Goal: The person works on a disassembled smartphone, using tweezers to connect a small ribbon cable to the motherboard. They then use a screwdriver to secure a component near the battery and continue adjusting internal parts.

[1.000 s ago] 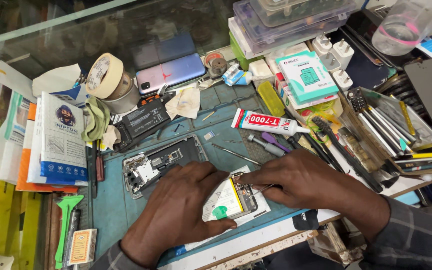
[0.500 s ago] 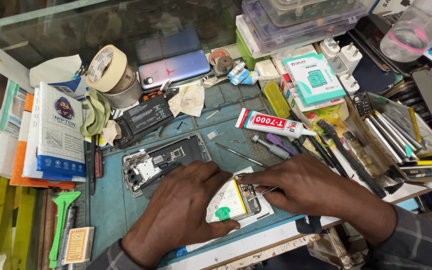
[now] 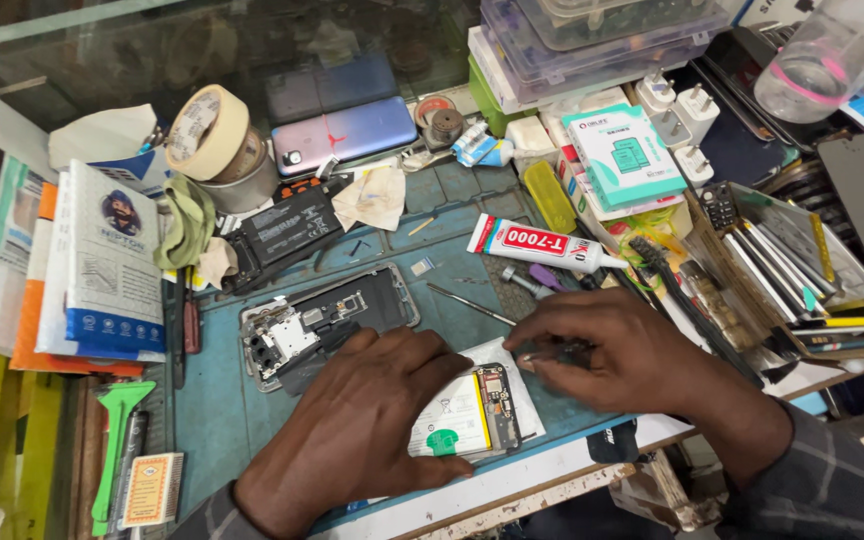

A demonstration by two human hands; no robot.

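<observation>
- The worktop (image 3: 222, 430), covered by a blue mat, carries everything; the landmark for places is the opened phone (image 3: 472, 410) near its front edge, lying face down with its white battery and circuit board exposed.
- The step in hand looks like fine work inside the opened phone: one hand pins it while the other brings a tool to its upper right corner.
- The left hand (image 3: 362, 430) lies flat, palm down, over the left part of the opened phone, fingers spread and pressing rather than curled around anything.
- The right hand (image 3: 622, 355) sits just right of the opened phone, fingers pinched shut on a thin dark tool, probably tweezers (image 3: 552, 353), whose tip points at the board.
- A stripped phone frame (image 3: 327, 320) lies just behind and left of the opened phone, touching nothing the hands hold.
- A loose black battery (image 3: 287, 230) rests further behind, left of the frame's far end.
- A red-and-white glue tube (image 3: 537, 245) lies behind and right of the opened phone, well apart.
- A thin metal pick (image 3: 472, 303) lies between the tube and the opened phone.
- As a judgement, the next move calls for a steady, light touch of the tool tip on a small part, with the left hand holding the phone from sliding.
</observation>
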